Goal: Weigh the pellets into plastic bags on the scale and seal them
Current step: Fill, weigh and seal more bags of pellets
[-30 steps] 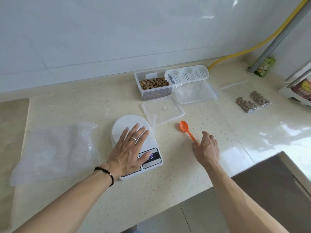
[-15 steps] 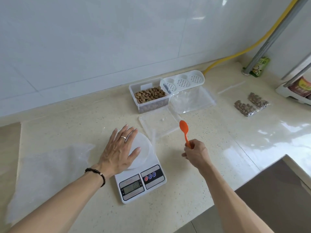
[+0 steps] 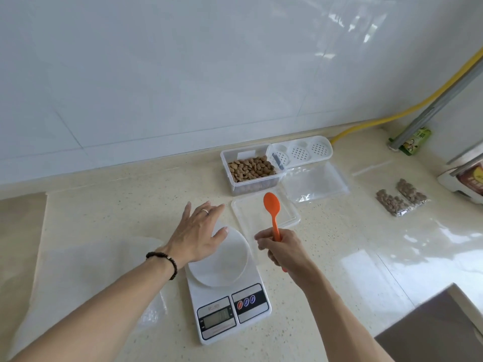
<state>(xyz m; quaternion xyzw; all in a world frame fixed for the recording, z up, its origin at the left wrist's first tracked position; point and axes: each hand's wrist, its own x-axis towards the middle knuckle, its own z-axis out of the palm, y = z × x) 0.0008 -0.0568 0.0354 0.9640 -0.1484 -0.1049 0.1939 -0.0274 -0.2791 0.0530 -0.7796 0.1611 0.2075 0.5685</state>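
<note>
Quick count from where I'm sitting: one white scale (image 3: 227,288) on the bench (image 3: 109,205), one orange spoon (image 3: 273,215), one clear tub of brown pellets (image 3: 251,168) near the wall, its flat lid (image 3: 264,218) lying between tub and scale, and one white perforated tray (image 3: 300,151) touching the tub's right side. Two filled bags of pellets (image 3: 402,197) sit side by side, well off to the right. A pile of empty bags (image 3: 315,184) lies just in front of the tray, and there's more clear plastic sheeting (image 3: 86,278) left of the scale.

My left hand (image 3: 200,233) is flat, fingers straight and spread, palm down over the far-left edge of the scale's round platform, holding nothing. Can't tell if it's actually touching. My right hand (image 3: 283,248) is curled round the spoon's handle, bowl pointing up toward the tub, hovering over the lid.
</note>
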